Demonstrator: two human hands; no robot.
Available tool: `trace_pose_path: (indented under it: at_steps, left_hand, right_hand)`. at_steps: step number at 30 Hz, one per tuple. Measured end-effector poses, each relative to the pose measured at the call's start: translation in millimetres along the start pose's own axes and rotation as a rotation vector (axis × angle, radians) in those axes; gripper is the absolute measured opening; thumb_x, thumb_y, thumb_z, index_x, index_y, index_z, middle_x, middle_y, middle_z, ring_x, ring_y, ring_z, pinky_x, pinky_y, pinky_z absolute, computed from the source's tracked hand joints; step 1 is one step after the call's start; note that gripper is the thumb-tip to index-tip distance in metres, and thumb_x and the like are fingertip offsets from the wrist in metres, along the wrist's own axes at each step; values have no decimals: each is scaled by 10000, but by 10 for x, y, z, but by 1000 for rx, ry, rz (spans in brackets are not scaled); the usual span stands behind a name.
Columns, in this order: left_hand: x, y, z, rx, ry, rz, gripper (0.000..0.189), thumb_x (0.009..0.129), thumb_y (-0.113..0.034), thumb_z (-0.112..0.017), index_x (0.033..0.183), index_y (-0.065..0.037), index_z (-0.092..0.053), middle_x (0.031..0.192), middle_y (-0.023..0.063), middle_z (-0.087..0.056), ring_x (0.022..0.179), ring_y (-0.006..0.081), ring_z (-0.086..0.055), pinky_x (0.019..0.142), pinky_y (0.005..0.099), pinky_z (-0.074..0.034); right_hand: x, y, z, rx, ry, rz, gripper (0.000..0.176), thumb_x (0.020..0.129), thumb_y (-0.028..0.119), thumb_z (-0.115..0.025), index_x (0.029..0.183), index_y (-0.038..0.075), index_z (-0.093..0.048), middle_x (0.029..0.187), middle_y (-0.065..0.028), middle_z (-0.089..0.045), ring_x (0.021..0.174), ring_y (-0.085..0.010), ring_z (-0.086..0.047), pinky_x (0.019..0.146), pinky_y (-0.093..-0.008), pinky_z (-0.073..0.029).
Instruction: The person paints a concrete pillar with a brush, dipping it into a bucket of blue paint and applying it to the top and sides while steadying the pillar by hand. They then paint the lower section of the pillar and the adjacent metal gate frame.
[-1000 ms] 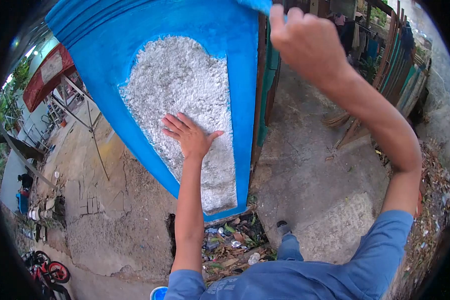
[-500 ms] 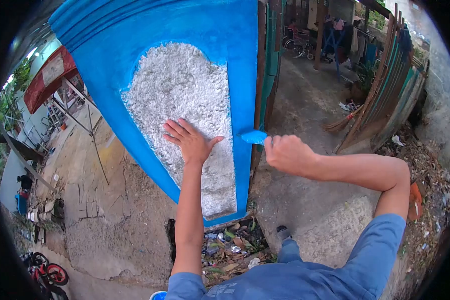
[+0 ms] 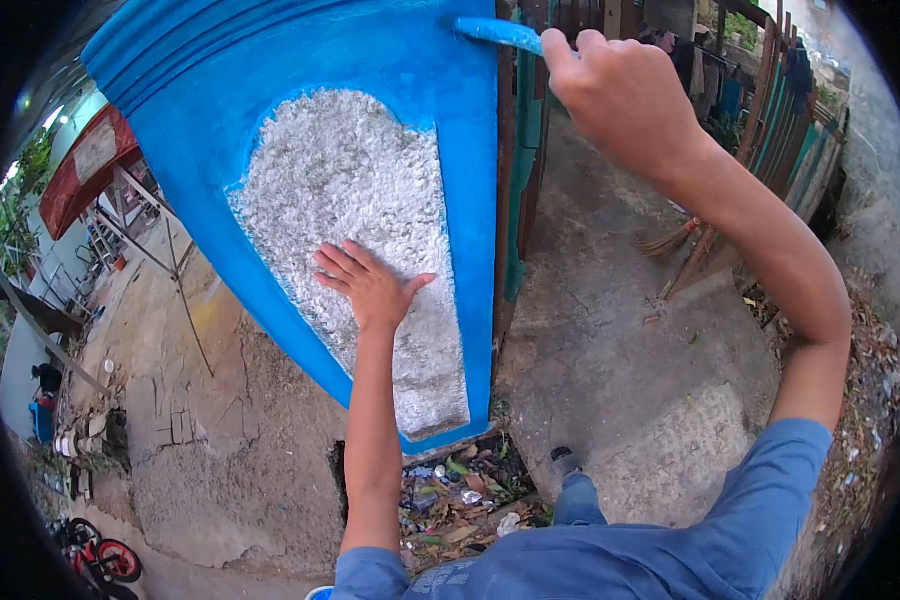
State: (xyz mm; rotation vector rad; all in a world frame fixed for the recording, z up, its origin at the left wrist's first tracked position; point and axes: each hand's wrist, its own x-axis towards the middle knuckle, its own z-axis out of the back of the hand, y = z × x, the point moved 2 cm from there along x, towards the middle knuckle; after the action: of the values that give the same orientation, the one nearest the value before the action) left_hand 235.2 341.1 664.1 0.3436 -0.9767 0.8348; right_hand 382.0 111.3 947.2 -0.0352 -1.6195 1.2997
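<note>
A bright blue pillar [image 3: 205,140] stands in front of me, with a rough white textured panel [image 3: 350,165] set in its face. My left hand [image 3: 375,292] lies flat against that panel, fingers spread and holding nothing. Closed around a blue-coated paintbrush [image 3: 505,34], my right hand [image 3: 625,95] is raised near the pillar's upper right edge. The brush tip meets the blue surface there, below the moulded ridges. Along the panel's border the blue paint follows an uneven outline.
A green and brown gate edge [image 3: 523,170] adjoins the pillar's right side. Litter and leaves [image 3: 460,490] fill a gap at its base. A broom [image 3: 670,240] leans by the fence at right. Lower left stands a red motorbike [image 3: 118,560]; a rim of a blue container [image 3: 320,593] shows at the bottom.
My right hand and the paintbrush have moved up along the pillar's right border, from beside the panel to near the top. My left hand stays on the panel; the view has shifted slightly.
</note>
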Motion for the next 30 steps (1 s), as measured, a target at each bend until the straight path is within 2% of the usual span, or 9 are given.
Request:
trace_pose_path:
  at_steps: [6,8,12,15,17,20,24,27,30]
  left_hand:
    - [6,-2,9,-5,23,8,1491,532,-786,-641,1331,180,167,1362,458,173,1288,584,188,978,702,96]
    - [3,-4,12,-6,17,8,1491,532,-784,-643,1331,178,168,1363,458,169,1290,584,181,980,703,91]
    - [-2,11,-9,-22,-6,11,1486,517,-778,-654,1350,156,148,1377,454,120,1292,593,153,983,717,63]
    - [4,-3,27,-26,-18,1,1480,520,-781,-649,1349,164,133,1376,457,117,1292,594,151,985,717,60]
    - [1,3,17,-27,-12,5,1477,520,-780,-649,1348,167,125,1376,456,116,1291,595,150,985,717,58]
    - [-5,5,33,-27,7,10,1483,518,-761,-671,1345,165,140,1376,454,126,1293,592,150,985,715,57]
    - [-6,10,21,-55,-18,-7,1491,516,-732,-702,1345,155,162,1375,450,141,1293,592,155,980,716,61]
    - [0,15,32,-43,-32,-12,1493,511,-738,-698,1349,149,162,1373,449,148,1288,595,163,974,721,62]
    - [0,16,41,-24,-36,-18,1497,508,-751,-686,1342,160,161,1372,450,150,1283,599,168,970,724,64]
  right_hand:
    - [30,129,19,-130,-158,-4,174,722,92,-611,807,-60,-625,620,-110,-616,545,-184,-646,441,-271,-508]
    - [-59,319,-105,-81,5,72,251,682,79,-615,843,-113,-628,651,-120,-619,532,-163,-616,429,-261,-495]
    - [-453,770,-128,80,126,156,347,629,92,-633,885,-143,-637,721,-156,-617,547,-165,-596,424,-260,-478]
    - [-745,1025,31,226,212,201,266,624,89,-631,805,-105,-654,696,-150,-605,549,-172,-594,430,-273,-475]
    - [-875,1140,49,459,440,287,164,630,94,-633,711,-47,-654,675,-143,-598,582,-187,-612,436,-282,-475]
    - [-830,1095,6,529,517,299,80,650,99,-637,647,19,-641,689,-116,-609,623,-202,-634,457,-300,-487]
    - [-479,818,-203,478,465,224,32,684,93,-635,663,76,-652,710,-73,-640,637,-224,-651,514,-346,-518]
    - [-123,549,-114,443,406,177,37,694,91,-629,675,68,-651,697,-86,-642,643,-234,-658,524,-347,-525]
    - [137,306,22,226,276,86,50,722,74,-599,728,35,-630,668,-121,-634,629,-240,-662,538,-338,-535]
